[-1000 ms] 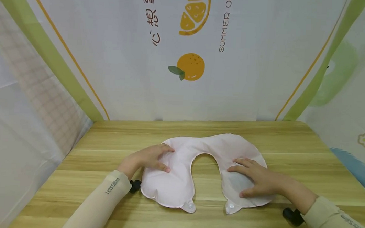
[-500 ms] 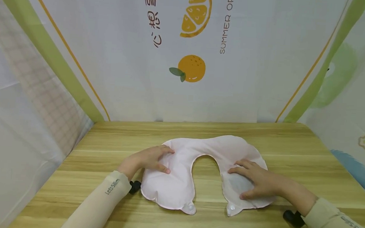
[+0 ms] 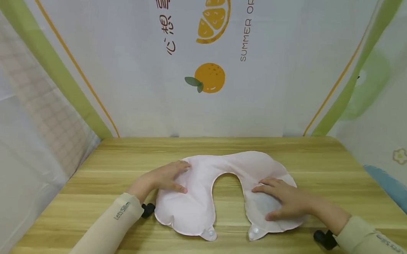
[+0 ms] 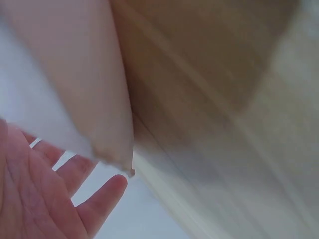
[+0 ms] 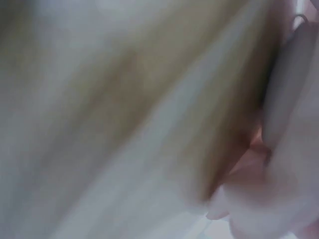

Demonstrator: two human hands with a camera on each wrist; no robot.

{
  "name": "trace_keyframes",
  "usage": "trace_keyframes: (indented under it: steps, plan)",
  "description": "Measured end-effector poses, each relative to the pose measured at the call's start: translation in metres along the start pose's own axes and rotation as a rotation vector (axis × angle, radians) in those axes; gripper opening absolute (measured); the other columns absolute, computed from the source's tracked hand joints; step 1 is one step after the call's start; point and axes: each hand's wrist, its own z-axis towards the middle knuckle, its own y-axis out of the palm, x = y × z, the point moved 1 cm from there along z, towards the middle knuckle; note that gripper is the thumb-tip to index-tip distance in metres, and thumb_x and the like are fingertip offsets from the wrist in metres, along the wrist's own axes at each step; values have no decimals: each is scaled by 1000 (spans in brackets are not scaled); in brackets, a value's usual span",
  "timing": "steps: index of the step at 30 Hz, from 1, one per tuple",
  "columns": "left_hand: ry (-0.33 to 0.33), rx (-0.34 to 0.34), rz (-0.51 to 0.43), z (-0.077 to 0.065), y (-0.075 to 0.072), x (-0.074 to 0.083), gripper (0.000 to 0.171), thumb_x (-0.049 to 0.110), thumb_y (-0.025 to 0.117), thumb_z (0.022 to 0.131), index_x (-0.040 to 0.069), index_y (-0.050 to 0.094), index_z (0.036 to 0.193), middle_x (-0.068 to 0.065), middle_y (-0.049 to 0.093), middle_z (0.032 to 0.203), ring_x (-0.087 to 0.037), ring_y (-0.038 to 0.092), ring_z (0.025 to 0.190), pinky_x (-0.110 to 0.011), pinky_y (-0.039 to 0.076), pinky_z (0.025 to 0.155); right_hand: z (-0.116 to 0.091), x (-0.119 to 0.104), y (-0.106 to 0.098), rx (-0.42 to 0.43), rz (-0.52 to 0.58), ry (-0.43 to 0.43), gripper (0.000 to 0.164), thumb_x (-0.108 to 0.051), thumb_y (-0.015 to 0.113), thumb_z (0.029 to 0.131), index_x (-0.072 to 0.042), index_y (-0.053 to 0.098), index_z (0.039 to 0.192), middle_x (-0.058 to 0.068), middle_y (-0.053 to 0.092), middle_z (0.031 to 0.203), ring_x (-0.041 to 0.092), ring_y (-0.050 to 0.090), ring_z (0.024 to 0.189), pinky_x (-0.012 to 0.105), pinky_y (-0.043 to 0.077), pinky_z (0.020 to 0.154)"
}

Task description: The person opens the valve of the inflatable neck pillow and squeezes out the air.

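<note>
A pale pink U-shaped neck pillow (image 3: 194, 203) lies on the wooden table, its open side towards me. Each of its two tips carries a small tab with a snap button, the left tab (image 3: 210, 233) and the right tab (image 3: 255, 231) standing apart. My left hand (image 3: 169, 176) rests on the outer part of the left arm, fingers spread and loosely bent. Over the right arm lies my right hand (image 3: 287, 200), its fingers pointing inward. In the left wrist view, the fingers (image 4: 102, 201) reach along the pillow's edge (image 4: 94, 74). The right wrist view is blurred.
The wood-grain table (image 3: 122, 230) runs back to a white hanging cloth (image 3: 150, 93) with orange prints. More cloth hangs at the left (image 3: 19, 140) and right (image 3: 378, 144). Black wrist mounts (image 3: 324, 239) sit under both wrists, beside the pillow.
The head view has shifted slightly. Both hands and the neck pillow keep their places on the table.
</note>
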Motion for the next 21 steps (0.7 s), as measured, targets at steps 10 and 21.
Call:
trace_keyframes:
  steps: [10, 21]
  plan:
    - [47, 41, -17, 2, -5, 2, 79, 38, 71, 79, 3, 35, 140, -15, 36, 145, -33, 29, 136, -49, 23, 112, 12, 5, -28, 67, -48, 44, 71, -57, 60, 80, -25, 40, 139, 17, 31, 147, 50, 26, 131, 72, 32, 89]
    - [67, 46, -48, 11, 2, 4, 73, 36, 71, 80, 7, 38, 139, -9, 41, 142, -26, 43, 126, -43, 33, 107, 39, 29, -27, 100, -107, 52, 73, -54, 58, 83, -21, 34, 143, 19, 30, 147, 47, 33, 129, 68, 35, 90]
